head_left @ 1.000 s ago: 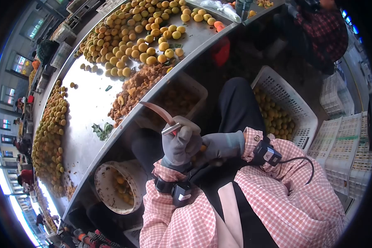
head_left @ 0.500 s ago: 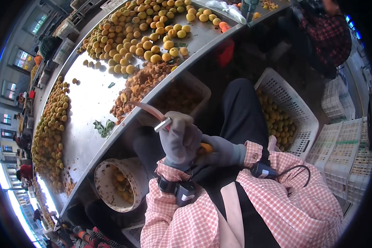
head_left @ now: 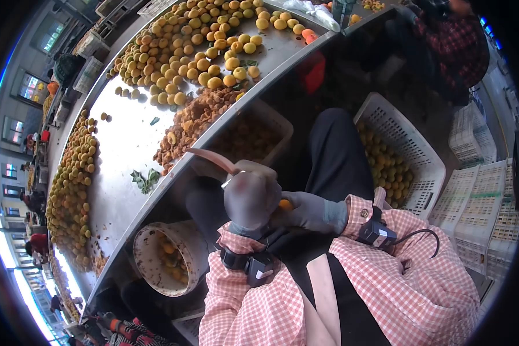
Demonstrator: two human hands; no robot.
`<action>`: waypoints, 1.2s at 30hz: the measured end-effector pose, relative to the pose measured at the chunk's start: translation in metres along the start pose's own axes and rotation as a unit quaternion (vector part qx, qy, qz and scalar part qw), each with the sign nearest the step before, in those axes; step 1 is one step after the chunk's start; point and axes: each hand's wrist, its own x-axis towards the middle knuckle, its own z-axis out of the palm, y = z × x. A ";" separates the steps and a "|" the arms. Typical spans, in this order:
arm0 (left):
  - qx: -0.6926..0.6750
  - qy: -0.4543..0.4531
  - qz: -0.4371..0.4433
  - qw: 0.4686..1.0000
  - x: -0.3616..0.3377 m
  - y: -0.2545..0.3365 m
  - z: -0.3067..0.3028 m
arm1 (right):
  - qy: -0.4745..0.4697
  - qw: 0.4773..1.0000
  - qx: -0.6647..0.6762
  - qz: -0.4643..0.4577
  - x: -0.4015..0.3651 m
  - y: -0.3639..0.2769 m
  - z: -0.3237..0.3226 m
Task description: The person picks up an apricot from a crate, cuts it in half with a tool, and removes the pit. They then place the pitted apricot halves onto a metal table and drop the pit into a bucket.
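Fruit (head_left: 284,204) sits pinched in our gloved right hand (head_left: 308,212), just below the near edge of the surface (head_left: 127,144), left hand (head_left: 251,199) closed round the curved knife (head_left: 209,157); looks light, soft, likely slick, so we'd grip its flanks gently.

Yellow fruit (head_left: 196,46) covers the steel table (head_left: 121,150); perhaps pits (head_left: 193,124) heaped nearby.

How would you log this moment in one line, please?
left hand: grips knife | right hand: holds fruit beside it | near: bucket by table, crate by leg
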 end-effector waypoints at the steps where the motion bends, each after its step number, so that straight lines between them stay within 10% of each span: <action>1: 0.000 -0.002 -0.002 1.000 -0.002 -0.001 0.003 | -0.049 0.998 -0.026 -0.016 0.002 0.003 -0.005; 4: 0.285 0.031 0.013 0.958 -0.010 -0.015 0.010 | -0.163 0.981 -0.058 0.090 0.010 -0.001 -0.026; 7: 0.246 0.024 0.027 0.968 -0.003 -0.010 -0.001 | -0.055 0.958 -0.231 -0.160 0.016 0.009 -0.021; 10: 0.123 0.018 0.079 0.989 0.005 -0.003 0.000 | 0.106 0.993 0.032 -0.049 0.007 0.006 0.002; 14: 0.107 0.077 0.071 0.989 0.002 -0.003 0.002 | 0.149 0.981 0.037 -0.118 0.004 0.014 0.014; 22: 0.135 0.066 0.007 0.989 -0.015 -0.011 -0.003 | -0.130 0.954 -0.255 -0.086 0.017 0.001 -0.025; 26: 0.188 0.078 0.013 0.979 -0.011 -0.013 -0.006 | -0.145 0.968 -0.199 -0.052 0.025 -0.002 -0.024; 36: 0.095 0.102 0.086 0.987 0.000 -0.006 0.000 | 0.090 0.977 -0.120 -0.151 0.007 0.020 -0.002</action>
